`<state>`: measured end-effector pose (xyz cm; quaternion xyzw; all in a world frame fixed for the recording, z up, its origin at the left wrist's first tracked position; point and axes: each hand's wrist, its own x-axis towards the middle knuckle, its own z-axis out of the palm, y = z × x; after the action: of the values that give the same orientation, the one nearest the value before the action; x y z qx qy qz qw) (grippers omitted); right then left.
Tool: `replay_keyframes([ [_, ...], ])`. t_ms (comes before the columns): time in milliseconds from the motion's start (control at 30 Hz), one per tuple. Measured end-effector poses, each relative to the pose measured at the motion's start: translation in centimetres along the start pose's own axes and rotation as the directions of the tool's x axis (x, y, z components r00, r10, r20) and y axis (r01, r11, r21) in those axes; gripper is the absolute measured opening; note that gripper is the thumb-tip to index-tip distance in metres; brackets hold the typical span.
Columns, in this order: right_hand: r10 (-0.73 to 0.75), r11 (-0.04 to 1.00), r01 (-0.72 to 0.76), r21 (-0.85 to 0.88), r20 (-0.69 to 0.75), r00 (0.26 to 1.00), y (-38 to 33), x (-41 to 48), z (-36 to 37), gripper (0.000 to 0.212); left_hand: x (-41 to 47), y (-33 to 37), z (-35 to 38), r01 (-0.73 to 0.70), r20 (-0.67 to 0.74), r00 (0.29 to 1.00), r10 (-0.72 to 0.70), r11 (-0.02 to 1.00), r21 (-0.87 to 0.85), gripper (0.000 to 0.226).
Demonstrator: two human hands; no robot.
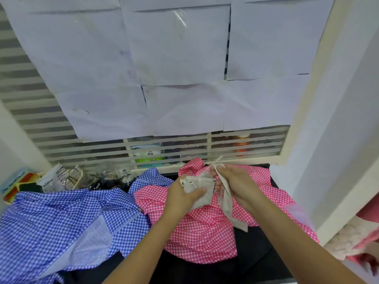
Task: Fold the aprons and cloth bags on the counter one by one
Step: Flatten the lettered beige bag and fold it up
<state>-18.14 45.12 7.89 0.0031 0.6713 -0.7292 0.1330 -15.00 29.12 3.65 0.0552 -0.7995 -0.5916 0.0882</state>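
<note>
Below a paper-covered window (225, 149), the dark counter (253, 251) holds a crumpled blue gingham apron (61, 220) and a pink gingham apron (196, 232). Over the pink one, the left hand (180, 194) grips a folded beige cloth bag (203, 198) — thumb across it — and the right hand (235, 181) pinches its dangling strap (226, 199).

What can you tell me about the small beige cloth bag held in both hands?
The cloth bag is off-white, seemingly plain woven fabric, folded into a small crumpled bundle. The left hand grips the bundle, thumb across its front. The right hand pinches a long flat strap of the same cloth, which hangs down. The bag is held above the pink checked apron.
</note>
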Motion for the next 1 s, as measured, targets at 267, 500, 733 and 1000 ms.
replay_keyframes([
  [267,-0.094,0.936,0.143,-0.323,0.164,0.982,-1.3,-0.2,6.0,0.029,-0.7,0.0,-3.7,-0.171,0.071,0.984,0.16,0.969,0.176,0.019],
  [500,-0.133,0.825,0.331,-0.458,0.412,0.901,-2.1,-0.8,12.3,0.032,-0.3,0.4,-9.0,0.346,-0.018,0.916,-0.401,0.812,-0.47,0.026],
  [733,-0.118,0.636,0.478,-0.606,0.536,0.836,-2.7,-0.9,18.0,0.031,-1.7,0.2,-15.4,0.381,0.249,0.917,-0.312,0.501,-0.777,0.044],
  [1000,-0.242,0.619,0.647,-0.445,0.675,0.697,-0.9,-3.3,21.0,0.032,-2.1,0.0,-21.7,0.238,0.088,0.889,-0.45,0.288,-0.928,0.024],
])
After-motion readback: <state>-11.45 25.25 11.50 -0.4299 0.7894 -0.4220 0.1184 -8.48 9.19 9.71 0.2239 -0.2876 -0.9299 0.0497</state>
